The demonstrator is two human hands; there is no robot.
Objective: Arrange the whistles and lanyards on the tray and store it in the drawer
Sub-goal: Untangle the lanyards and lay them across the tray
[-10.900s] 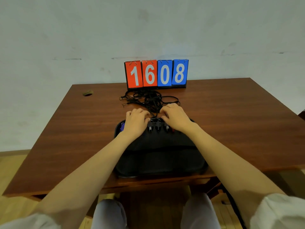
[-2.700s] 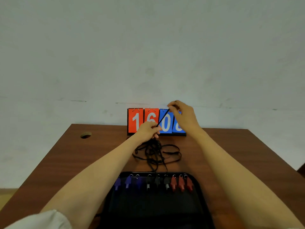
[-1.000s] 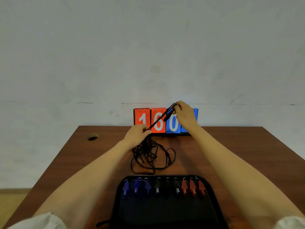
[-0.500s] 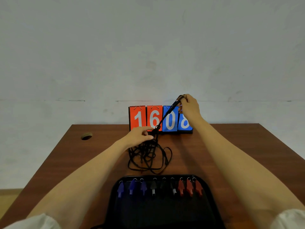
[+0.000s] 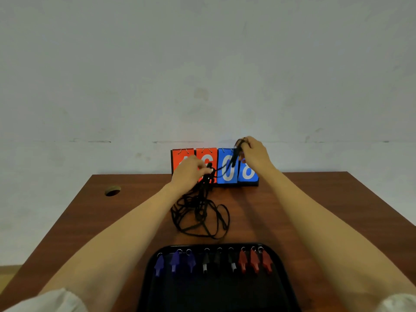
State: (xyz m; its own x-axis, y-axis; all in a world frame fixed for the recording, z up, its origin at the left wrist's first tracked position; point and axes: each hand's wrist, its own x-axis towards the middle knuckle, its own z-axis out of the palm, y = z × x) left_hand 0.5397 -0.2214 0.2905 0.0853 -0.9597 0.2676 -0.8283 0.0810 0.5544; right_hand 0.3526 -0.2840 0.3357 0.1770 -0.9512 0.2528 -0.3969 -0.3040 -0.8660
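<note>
I see the tray point(image 5: 216, 296) cut off at the bottom edge, nine whistles point(image 5: 213, 262) along its far rim. Beyond, the lanyards point(image 5: 200, 217) lie tangled; my left hand point(image 5: 191, 172) pinches their top, my right hand point(image 5: 254, 154) pinches one raised strand, half hiding the scoreboard point(image 5: 227, 174).

Bench point(image 5: 326, 210): reddish-brown wood-grain top, rectangular, far edge against a pale wall.
- Hole point(image 5: 112, 190): round, far-left corner of the top.
- Scoreboard point(image 5: 227, 176): flip-card type, two red and two blue cards, upright at the far edge, centre.
- Lanyards point(image 5: 200, 218): black, tangled, lower loops on the top mid-bench, upper strands lifted off it.
- Tray point(image 5: 216, 293): black, rounded corners, near edge, just beside the loops.
</note>
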